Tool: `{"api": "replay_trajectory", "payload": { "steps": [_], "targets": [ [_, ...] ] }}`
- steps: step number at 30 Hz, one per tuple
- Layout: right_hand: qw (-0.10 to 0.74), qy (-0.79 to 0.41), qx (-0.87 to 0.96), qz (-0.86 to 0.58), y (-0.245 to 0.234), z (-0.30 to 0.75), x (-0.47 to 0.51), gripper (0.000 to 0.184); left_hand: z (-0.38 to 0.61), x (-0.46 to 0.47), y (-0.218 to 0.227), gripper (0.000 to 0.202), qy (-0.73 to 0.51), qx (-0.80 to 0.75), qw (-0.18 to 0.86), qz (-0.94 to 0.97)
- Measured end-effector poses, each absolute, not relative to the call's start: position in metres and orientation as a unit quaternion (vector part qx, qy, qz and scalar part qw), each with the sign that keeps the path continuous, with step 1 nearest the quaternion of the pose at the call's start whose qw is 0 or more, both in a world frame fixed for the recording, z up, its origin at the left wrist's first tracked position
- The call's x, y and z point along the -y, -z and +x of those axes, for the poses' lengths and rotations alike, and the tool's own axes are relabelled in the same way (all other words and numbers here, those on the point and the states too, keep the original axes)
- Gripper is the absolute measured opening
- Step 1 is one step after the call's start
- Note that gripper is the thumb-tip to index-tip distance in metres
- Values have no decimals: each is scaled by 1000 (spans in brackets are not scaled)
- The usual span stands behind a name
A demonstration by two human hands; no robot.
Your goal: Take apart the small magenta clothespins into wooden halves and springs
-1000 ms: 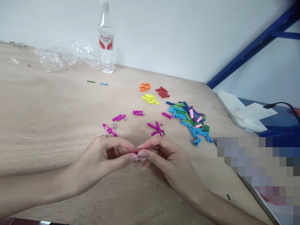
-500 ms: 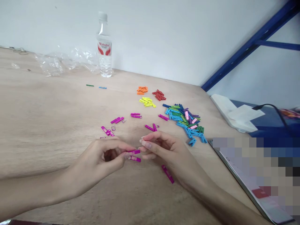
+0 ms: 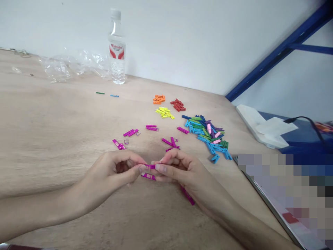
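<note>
Two hands work close together at lower centre of the frame, and we see one magenta mini clothespin [image 3: 150, 167] pinched between them. Left hand [image 3: 111, 172] and right hand [image 3: 179, 170] are not spread: thumbs and fingertips press together on it. A second magenta piece [image 3: 148, 176] sits just below; we cannot tell if it is held or only resting. We judge these pcs light, stiff and thin, maybe slippery w/ paint, so best to take hold by the long sides. A mixed pile of pegs [image 3: 208, 135] lies right of centre on the wooden table [image 3: 52, 139]. Vs. the earlier frame, the fingertips have closed the gap, and a loose magenta peg [image 3: 187, 196] now lies partly under the right hand.
</note>
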State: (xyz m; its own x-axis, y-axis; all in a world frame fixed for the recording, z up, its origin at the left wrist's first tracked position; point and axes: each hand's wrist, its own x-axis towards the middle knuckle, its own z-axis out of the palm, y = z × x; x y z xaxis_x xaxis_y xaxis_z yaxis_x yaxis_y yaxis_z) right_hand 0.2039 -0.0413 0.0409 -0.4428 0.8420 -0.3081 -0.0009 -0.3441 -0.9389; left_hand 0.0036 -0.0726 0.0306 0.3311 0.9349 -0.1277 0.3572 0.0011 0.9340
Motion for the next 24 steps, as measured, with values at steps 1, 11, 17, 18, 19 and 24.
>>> {"api": "replay_trajectory", "payload": {
  "steps": [1,11,17,18,19,24],
  "targets": [
    [299,-705,481,-427,-39,204,41,13,4,72,-30,24,-288,-502,501,644],
    [267,-707,500,-423,-38,206,37,14,5,73,-31,24,-282,-526,495,632],
    [285,-616,584,-446,-39,206,40,10,5,77,-31,23,-281,-513,483,652],
    [293,-589,601,-453,-39,205,42,9,5,79,-31,22,-283,-513,483,651],
    [303,-560,619,-460,-40,205,44,8,5,80,-31,22,-286,-514,483,648],
    [350,-425,695,-462,-37,204,53,5,5,85,-30,22,-305,-532,467,637]
  ]
}}
